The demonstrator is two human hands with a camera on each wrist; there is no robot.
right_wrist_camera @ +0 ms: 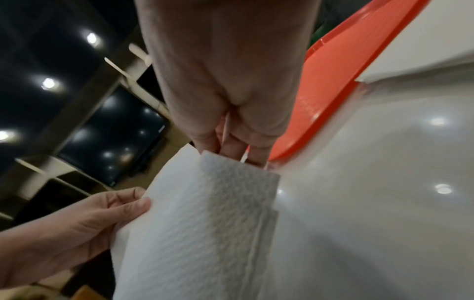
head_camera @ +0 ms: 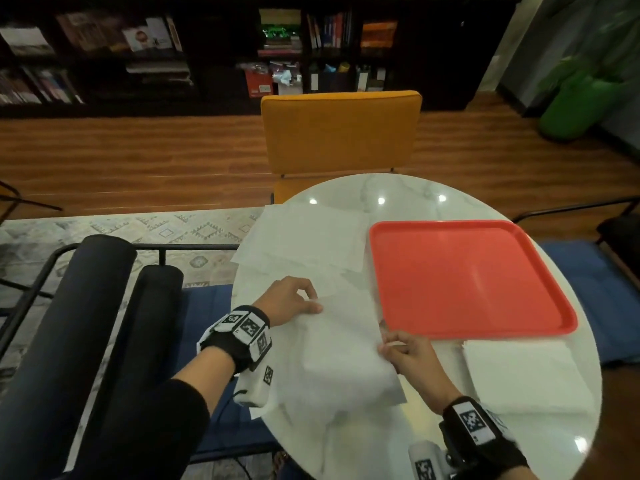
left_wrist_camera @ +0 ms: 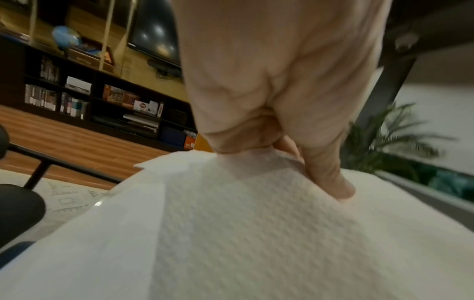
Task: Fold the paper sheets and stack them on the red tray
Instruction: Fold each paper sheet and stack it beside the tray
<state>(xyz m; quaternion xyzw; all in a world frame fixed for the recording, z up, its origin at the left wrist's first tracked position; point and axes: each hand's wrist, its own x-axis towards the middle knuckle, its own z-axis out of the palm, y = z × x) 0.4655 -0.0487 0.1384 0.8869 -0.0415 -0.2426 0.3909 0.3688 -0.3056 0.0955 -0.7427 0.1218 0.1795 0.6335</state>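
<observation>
Head view: left hand (head_camera: 291, 299) and right hand (head_camera: 403, 351) are each pinching a paper sheet (head_camera: 341, 355) corner, near the red tray (head_camera: 467, 278) on the bench (head_camera: 398, 188).

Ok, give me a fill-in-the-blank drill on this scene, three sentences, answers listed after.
1. Both the left hand and the right hand pinch the same white ____.
2. The red tray holds ____ folded sheets so far.
3. Behind the round table stands a chair coloured ____.

Missing words: paper sheet; no; orange.
</observation>
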